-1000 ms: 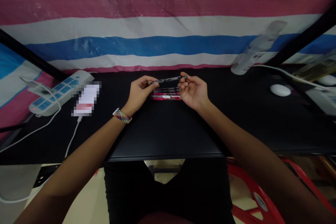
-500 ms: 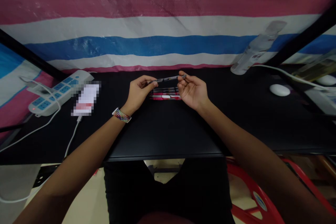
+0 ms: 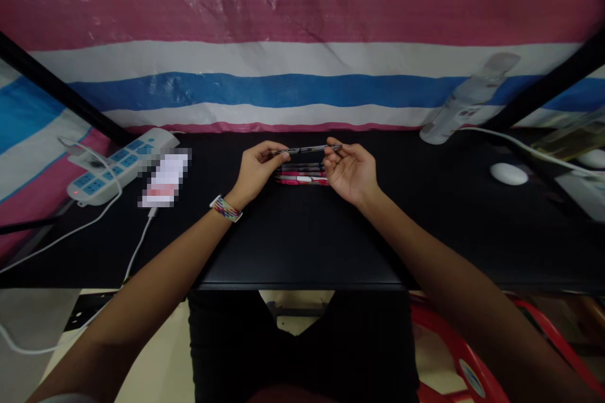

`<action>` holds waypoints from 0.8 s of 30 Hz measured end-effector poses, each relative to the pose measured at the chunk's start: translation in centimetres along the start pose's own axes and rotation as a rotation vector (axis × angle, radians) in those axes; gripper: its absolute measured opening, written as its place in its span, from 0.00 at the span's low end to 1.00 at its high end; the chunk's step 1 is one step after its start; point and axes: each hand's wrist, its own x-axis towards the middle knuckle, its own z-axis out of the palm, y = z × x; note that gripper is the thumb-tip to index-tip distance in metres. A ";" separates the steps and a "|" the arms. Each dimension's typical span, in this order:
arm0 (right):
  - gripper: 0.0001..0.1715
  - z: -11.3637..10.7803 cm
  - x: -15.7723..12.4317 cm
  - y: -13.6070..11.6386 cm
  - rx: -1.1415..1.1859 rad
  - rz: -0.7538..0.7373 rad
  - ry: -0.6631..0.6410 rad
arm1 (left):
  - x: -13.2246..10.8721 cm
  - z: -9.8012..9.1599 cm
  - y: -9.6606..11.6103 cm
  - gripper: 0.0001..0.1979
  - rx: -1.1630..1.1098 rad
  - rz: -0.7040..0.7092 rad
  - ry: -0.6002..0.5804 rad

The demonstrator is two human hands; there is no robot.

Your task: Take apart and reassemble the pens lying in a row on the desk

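A dark pen [image 3: 307, 150] is held level between my two hands, just beyond a row of other pens. Thumb and fingers of my left hand [image 3: 259, 167] pinch its left end. My right hand [image 3: 352, 170], palm turned up, grips the right end between thumb and fingertips. Below it on the black table [image 3: 293, 239] several pens lie side by side, among them a red and white pen [image 3: 305, 181] closest to me. My right fingers hide the right ends of that row.
On the left lie a white power strip [image 3: 118, 167] and a blurred-out phone [image 3: 165, 179] on a white cable [image 3: 140, 236]. A clear bottle [image 3: 463, 104] stands at the back right, with a white mouse [image 3: 509, 174] nearer. A red plastic chair [image 3: 442, 340] shows below the table's edge.
The pen has gone from slightly tilted to nearly level, still held at both ends. The whole view has shifted a little; the row of pens has not been disturbed.
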 end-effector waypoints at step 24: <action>0.12 0.3 -0.2 -0.1 -0.030 0.003 0.038 | 0.1 -0.1 -0.5 0.13 -0.032 -0.005 -0.007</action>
